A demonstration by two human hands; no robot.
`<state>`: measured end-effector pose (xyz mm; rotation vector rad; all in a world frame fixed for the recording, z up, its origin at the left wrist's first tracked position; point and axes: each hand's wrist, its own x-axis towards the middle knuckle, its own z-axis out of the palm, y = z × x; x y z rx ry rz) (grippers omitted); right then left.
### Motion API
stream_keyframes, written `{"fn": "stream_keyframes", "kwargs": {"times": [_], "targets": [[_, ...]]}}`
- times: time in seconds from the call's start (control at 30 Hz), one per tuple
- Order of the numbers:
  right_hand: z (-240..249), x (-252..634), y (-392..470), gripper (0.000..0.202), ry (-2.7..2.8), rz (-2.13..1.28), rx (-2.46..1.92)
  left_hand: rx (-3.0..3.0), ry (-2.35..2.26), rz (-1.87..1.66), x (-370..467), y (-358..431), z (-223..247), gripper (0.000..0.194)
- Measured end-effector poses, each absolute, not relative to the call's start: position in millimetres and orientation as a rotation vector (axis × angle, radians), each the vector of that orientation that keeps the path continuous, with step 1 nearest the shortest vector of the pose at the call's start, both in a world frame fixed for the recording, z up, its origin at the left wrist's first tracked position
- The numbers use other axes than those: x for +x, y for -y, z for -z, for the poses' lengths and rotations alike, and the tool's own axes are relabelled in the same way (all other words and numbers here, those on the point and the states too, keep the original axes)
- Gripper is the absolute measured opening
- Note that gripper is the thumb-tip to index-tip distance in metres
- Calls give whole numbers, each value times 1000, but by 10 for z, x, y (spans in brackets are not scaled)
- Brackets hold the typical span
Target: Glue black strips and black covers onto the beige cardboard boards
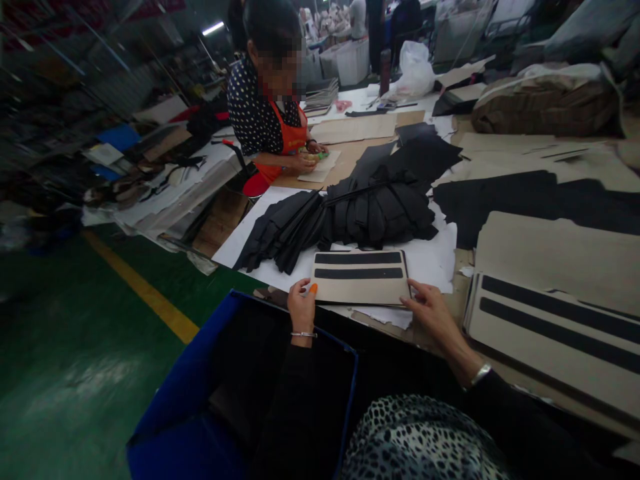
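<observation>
A small stack of beige cardboard panels (360,287), each with two black strips across the top face, lies at the near table edge. My left hand (301,307) grips its left end, with an orange cap on the thumb tip. My right hand (429,305) holds the stack's near right corner. Just behind the stack spreads a heap of black fabric pieces (350,217) on white paper (430,257).
A bigger stack of striped panels (555,333) lies to my right. A blue bin (210,400) stands below the table edge on my left. A co-worker in an orange apron (273,113) works farther along the table. Green floor with a yellow line (145,290) lies left.
</observation>
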<state>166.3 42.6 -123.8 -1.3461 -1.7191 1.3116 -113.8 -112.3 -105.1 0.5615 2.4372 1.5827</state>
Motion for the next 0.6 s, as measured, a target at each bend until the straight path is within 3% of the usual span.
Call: {"fn": "stream_keyframes", "kwargs": {"times": [0.17, 0.33, 0.6], "targets": [[1220, 1658, -429, 57, 1696, -1353, -1342, 337, -2162, -1770, -1114, 1033, 961, 27], [1194, 1633, -448, 50, 1682, -1395, -1333, 130, -1885, -1835, -1075, 931, 815, 42], [1182, 1624, -472, 47, 1637, -1443, -1304, 271, -1592, -1869, -908, 975, 472, 52]]}}
